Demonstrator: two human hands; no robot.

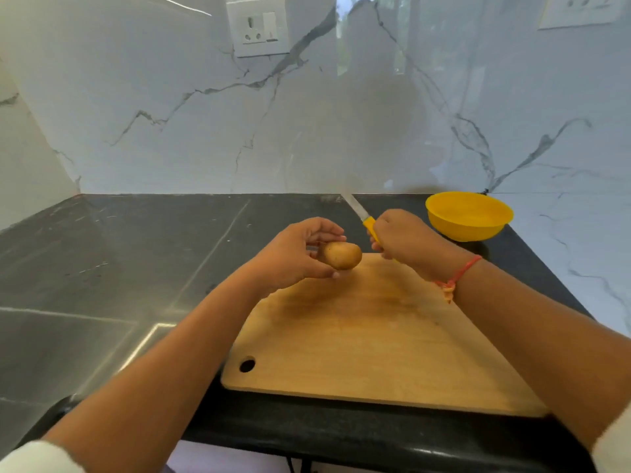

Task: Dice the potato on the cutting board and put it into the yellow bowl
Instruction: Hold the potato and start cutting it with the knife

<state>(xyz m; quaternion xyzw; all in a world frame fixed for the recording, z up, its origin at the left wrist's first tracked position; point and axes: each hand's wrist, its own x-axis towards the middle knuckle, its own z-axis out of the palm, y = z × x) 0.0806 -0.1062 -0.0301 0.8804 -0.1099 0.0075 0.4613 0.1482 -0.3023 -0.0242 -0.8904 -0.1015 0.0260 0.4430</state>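
A whole brown potato (342, 256) is held by my left hand (293, 256), fingers curled round its left end, just above the far left corner of the wooden cutting board (368, 339). My right hand (404, 238) grips a knife (367, 221) by its yellow handle, the blade pointing up and away toward the wall. The knife is apart from the potato, to its right. The yellow bowl (469, 215) sits empty on the counter behind and to the right of my right hand.
The board lies on a dark stone counter (119, 268) whose front edge runs just below it. A marble wall with a socket plate (257, 27) rises behind. A red thread circles my right wrist.
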